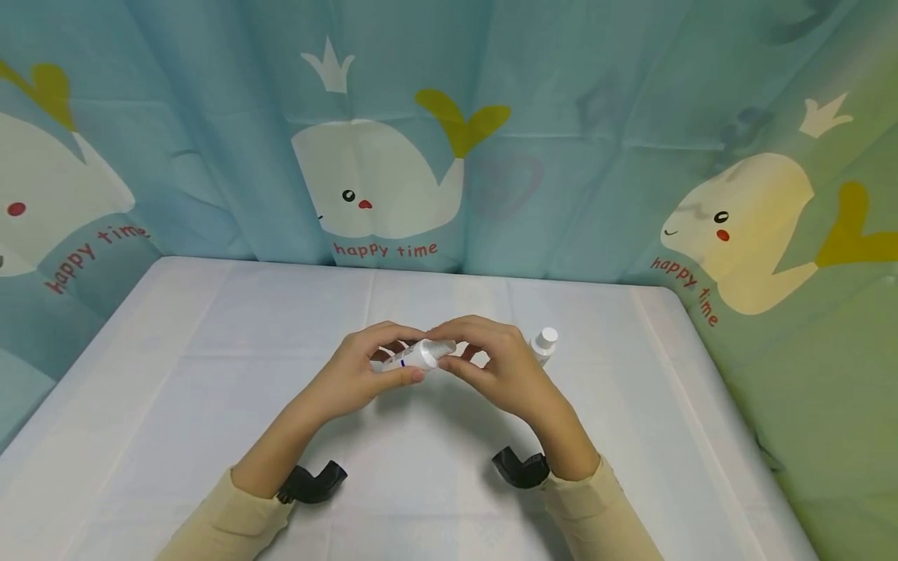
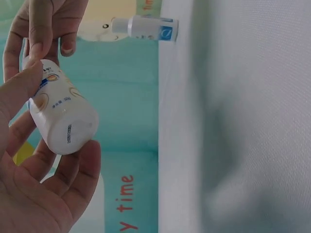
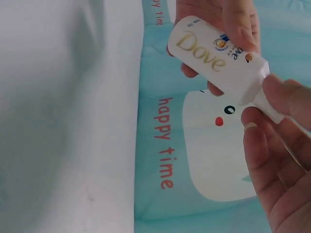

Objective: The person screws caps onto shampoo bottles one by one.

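My left hand (image 1: 356,372) grips a small white Dove bottle (image 3: 214,57) by its body, thumb on one side and fingers around the other. The bottle is tilted above the table, its base (image 2: 75,128) facing the left wrist camera. At its other end, the thumb and fingertips of my right hand (image 1: 507,366) pinch the narrow white cap (image 3: 266,108). A second small white bottle (image 1: 543,343) stands upright on the table just beyond the right hand, partly hidden by it. Its blue label patch shows in the left wrist view.
A white cloth covers the table (image 1: 210,389). Behind it and along the right side hangs a blue-green curtain (image 1: 561,195) with whale prints. Black curved mounts (image 1: 316,483) sit at both wrists, close over the tabletop.
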Action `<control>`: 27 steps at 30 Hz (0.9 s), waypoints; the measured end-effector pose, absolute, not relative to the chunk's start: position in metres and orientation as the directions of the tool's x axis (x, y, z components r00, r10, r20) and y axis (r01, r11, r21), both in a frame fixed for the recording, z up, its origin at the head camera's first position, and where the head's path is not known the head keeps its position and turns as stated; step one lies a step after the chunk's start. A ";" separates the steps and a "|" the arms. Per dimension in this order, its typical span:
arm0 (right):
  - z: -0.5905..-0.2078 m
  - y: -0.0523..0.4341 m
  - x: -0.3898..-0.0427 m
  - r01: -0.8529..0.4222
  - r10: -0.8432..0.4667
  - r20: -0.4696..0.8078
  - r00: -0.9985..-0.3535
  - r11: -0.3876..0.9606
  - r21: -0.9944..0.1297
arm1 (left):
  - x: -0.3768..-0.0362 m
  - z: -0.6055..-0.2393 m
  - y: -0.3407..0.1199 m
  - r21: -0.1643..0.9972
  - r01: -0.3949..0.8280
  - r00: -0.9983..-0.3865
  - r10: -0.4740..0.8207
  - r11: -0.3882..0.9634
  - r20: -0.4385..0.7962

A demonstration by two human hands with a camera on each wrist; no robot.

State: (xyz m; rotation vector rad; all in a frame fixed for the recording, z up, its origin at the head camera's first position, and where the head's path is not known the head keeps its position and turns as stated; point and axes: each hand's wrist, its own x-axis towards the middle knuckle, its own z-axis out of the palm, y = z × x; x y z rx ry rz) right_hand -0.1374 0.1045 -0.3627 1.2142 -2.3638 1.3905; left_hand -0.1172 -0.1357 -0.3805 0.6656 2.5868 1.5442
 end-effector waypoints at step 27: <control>-0.391 0.089 -0.141 -0.313 -0.481 0.139 -0.866 0.303 -0.900 | -0.126 -0.396 -0.140 0.910 0.224 -0.969 0.181 0.348 0.169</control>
